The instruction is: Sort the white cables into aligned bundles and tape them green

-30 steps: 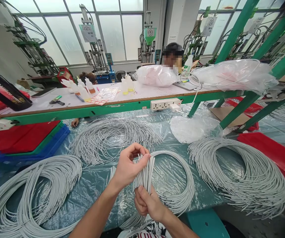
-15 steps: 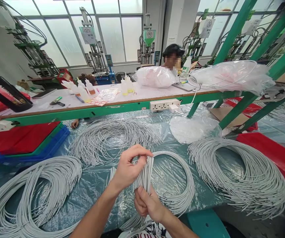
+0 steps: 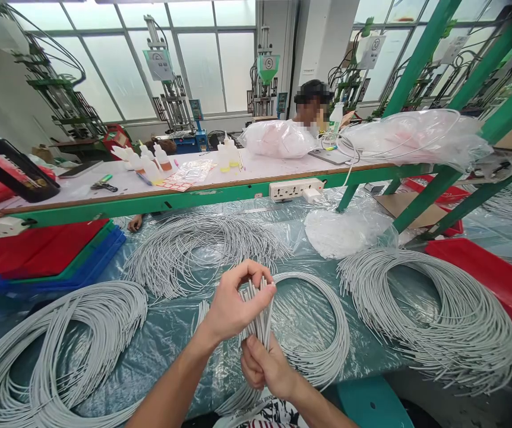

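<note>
In front of me stands a bundle of grey cables (image 3: 262,324), its cut ends pointing up. Lower down, my right hand (image 3: 270,365) is closed round the bundle, thumb across its front. My left hand (image 3: 233,303) curls round the top ends, with the thumb laid along the front and the fingers behind. The lower part of the bundle runs down toward my lap. Just to the right lies a coil of the same cable (image 3: 338,321), partly hidden behind my right hand.
Larger cable coils lie left (image 3: 87,333), behind (image 3: 202,238) and right (image 3: 420,297) on the plastic-covered table (image 3: 171,339). A green-edged shelf (image 3: 193,199) crosses ahead, holding bottles and plastic bags. Another person's hand (image 3: 135,223) rests beneath it; red trays (image 3: 487,279) stand right.
My left thumb has come down along the front of the cables and the fingers have lifted slightly, uncovering more of the ends. My right hand keeps its hold.
</note>
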`<state>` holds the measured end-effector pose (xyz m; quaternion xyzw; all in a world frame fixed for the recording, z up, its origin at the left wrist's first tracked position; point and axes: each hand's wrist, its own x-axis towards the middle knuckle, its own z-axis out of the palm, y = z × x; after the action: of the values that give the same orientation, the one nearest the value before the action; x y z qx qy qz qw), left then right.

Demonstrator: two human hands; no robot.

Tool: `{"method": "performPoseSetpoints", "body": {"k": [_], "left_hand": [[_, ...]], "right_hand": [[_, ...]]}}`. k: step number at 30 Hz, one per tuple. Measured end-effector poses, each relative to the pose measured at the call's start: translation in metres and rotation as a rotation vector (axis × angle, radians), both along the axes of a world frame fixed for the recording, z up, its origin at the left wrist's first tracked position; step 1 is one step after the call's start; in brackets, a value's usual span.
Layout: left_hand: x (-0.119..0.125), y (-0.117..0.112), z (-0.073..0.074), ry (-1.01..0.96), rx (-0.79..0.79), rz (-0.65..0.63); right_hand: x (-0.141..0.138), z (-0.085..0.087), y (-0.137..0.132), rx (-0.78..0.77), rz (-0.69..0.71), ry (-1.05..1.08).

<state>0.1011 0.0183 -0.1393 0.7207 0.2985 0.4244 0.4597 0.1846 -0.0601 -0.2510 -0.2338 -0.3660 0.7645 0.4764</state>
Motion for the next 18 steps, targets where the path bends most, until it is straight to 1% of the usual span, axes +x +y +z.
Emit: {"method": "performPoseSetpoints", "body": {"k": [4, 7, 10, 12, 13, 14, 15, 17, 18], "left_hand": [[0.0, 0.001, -0.003, -0.081, -0.122, -0.082], [0.0, 0.004, -0.007, -0.219, -0.201, -0.141], [0.002, 0.002, -0.013, -0.363, -0.377, -0.224], [0.003, -0.001, -0.018, -0.388, -0.523, -0.323], [0.002, -0.003, -0.022, -0.382, -0.571, -0.355], [0.001, -0.006, -0.025, -0.371, -0.593, -0.36], [-0.001, -0.008, -0.029, -0.36, -0.592, -0.334], [-0.008, -0.013, -0.036, -0.342, -0.555, -0.238], [-0.012, -0.015, -0.038, -0.32, -0.531, -0.214]], "right_hand": [[0.001, 0.002, 0.001, 0.004, 0.004, -0.002], [0.001, 0.002, 0.001, 0.0, 0.007, -0.007], [-0.001, -0.001, -0.001, 0.006, 0.01, -0.009], [-0.001, -0.002, -0.003, 0.029, 0.028, -0.052], [0.0, -0.002, -0.004, 0.051, 0.045, -0.095], [0.001, -0.001, -0.004, 0.074, 0.063, -0.147], [0.001, 0.0, -0.003, 0.097, 0.079, -0.198], [0.003, 0.005, -0.002, 0.134, 0.092, -0.269], [0.004, 0.007, -0.001, 0.141, 0.095, -0.285]]}}
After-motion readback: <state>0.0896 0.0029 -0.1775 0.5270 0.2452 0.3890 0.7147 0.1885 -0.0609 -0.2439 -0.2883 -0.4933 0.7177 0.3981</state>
